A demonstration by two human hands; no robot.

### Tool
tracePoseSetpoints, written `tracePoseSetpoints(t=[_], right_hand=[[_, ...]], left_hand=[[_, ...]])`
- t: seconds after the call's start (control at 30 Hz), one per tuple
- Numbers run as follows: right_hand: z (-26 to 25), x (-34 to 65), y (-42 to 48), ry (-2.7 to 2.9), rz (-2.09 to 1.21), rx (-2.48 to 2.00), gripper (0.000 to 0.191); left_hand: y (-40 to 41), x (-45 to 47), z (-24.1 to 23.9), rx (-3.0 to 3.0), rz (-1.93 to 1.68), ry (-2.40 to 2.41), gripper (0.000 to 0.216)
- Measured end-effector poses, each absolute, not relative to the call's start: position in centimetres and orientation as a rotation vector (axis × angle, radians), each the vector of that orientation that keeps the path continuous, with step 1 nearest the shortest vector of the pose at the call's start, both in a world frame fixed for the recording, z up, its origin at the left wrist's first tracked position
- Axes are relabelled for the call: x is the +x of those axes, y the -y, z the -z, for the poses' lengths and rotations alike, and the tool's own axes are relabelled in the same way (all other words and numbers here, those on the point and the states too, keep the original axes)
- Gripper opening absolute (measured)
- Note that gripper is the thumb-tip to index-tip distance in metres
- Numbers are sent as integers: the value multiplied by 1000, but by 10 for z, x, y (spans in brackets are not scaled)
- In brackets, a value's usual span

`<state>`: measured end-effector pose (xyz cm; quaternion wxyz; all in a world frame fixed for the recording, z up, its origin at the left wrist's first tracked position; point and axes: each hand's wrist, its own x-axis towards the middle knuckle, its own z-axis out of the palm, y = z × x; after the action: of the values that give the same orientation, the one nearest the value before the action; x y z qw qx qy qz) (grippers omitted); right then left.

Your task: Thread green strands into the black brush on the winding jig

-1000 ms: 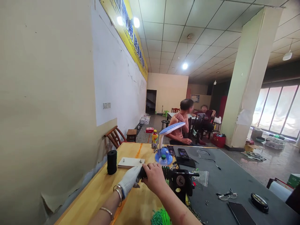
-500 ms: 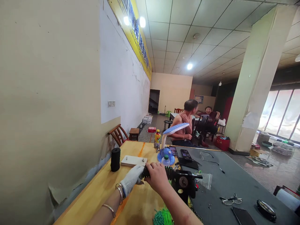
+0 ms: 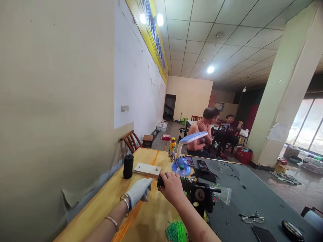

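My right hand (image 3: 172, 186), bare, wraps over a black ribbed cylinder (image 3: 160, 182) fixed along the shaft of a black machine (image 3: 201, 195). Green bits show on the cylinder between that hand and the machine. Just left of the cylinder's end, and apart from it, is my left hand (image 3: 139, 192) in a white glove. Its fingers are curled together; anything between them is too small to make out. A pile of green strands with teal tips (image 3: 176, 231) lies on the wooden table below my right forearm.
A black spool-like cylinder (image 3: 128, 167) stands beside a white board with two pegs (image 3: 147, 169). Behind are a blue lamp (image 3: 193, 136) and a drink bottle (image 3: 172, 147). Glasses (image 3: 252, 217) and phones lie on the grey mat (image 3: 267, 205). Two people sit farther back.
My gloved left hand has come away from the cylinder's end, moving left and down. My right hand stays on the cylinder. The view has shifted slightly.
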<state>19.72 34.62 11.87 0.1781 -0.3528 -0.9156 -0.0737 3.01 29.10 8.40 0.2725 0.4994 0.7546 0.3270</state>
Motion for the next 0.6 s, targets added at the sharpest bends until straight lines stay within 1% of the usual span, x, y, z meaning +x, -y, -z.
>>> tracePoseSetpoints(t=[0.1, 0.2, 0.3, 0.37, 0.47, 0.53, 0.6], right_hand=[[-120, 197, -346, 2609, 204, -996, 63], [-122, 197, -346, 2628, 197, -1000, 63], [-124, 197, -345, 2645, 191, -1005, 60], [-126, 198, -345, 2653, 193, -1006, 59], [-126, 198, -344, 2656, 201, -1010, 60], [-126, 196, -343, 2652, 205, -1015, 62], [-125, 194, -341, 2645, 210, -1024, 62]], left_hand=[[-256, 32, -73, 1525, -747, -2118, 23], [-226, 44, -51, 1673, -549, -2178, 8], [-210, 57, -34, 1715, -413, -2195, 6], [-207, 61, -31, 1707, -414, -2194, 9], [-215, 56, -47, 1667, -610, -2160, 15], [-230, 51, -65, 1605, -852, -2100, 21], [-250, 48, -83, 1522, -1102, -2002, 32]])
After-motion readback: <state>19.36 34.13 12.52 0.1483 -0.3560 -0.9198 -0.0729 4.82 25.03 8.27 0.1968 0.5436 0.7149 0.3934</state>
